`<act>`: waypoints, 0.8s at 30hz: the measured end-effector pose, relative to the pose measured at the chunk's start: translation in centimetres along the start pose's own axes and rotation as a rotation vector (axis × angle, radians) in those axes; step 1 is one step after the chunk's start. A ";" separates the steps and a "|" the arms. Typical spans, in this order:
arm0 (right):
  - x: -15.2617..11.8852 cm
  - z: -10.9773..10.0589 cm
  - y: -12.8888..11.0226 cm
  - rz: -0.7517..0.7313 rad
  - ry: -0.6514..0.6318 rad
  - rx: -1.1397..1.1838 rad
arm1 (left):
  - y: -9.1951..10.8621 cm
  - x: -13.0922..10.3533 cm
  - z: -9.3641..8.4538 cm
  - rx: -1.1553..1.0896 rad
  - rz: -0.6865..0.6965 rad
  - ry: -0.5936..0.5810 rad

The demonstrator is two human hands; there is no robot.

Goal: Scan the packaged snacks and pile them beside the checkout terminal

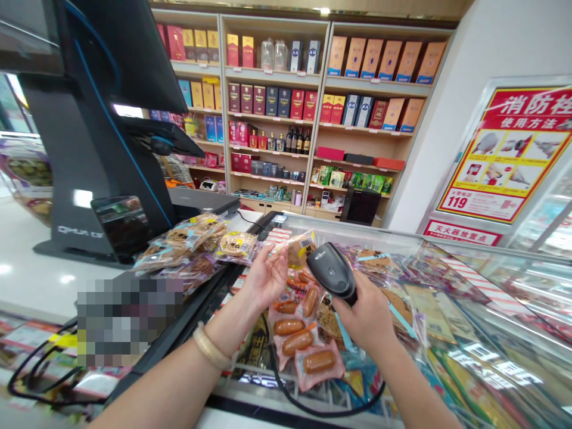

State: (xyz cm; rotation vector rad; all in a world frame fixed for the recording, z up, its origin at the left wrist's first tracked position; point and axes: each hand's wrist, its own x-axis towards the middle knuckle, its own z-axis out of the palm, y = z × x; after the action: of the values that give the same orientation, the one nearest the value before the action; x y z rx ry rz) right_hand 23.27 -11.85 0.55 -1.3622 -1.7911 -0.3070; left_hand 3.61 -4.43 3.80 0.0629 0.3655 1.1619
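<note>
The right hand [367,313] was wrapped around the grip of a black handheld scanner [331,271], its head angled toward a clear-wrapped packet [295,254]. The left hand [268,277] was closed on that packet's near side, apparently in a fingertip pinch, though the film blurred where the fingers met it. The packet was just beside the scanner's head, raised above the display case [330,225], its barcode [306,242] facing up.

Crinkled, shiny film could have bent or glared over the barcode and spoiled a reading. So light a pinch could have let the packet slip if the scanner's head had knocked it.

Below the hands lay wrapped sausages [297,341] and flat round biscuits [330,319]. A black cable [313,410] looped around their near side; a sharp pull on the scanner could have dragged it through them. Further left, more packets [179,241] were heaped beside the till [129,53]; a sleeveless forearm swinging wide could have toppled that loose heap. Boxed goods filled the shelves [277,75] behind.
</note>
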 end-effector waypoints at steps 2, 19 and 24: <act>0.0 -0.1 -0.1 0.011 -0.005 -0.002 | 0.0 -0.1 0.1 -0.003 0.001 0.006; 0.0 0.1 0.5 -0.011 0.041 0.038 | -0.3 0.0 -0.2 0.680 0.711 -0.081; 0.0 0.2 0.6 -0.028 0.051 0.044 | 2.1 0.8 -0.4 0.760 0.939 0.052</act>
State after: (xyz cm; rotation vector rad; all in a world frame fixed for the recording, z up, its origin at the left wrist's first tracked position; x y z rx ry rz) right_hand 23.75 -11.52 0.27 -1.2891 -1.7660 -0.3129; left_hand 1.93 -2.96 3.76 0.9513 0.8608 1.8810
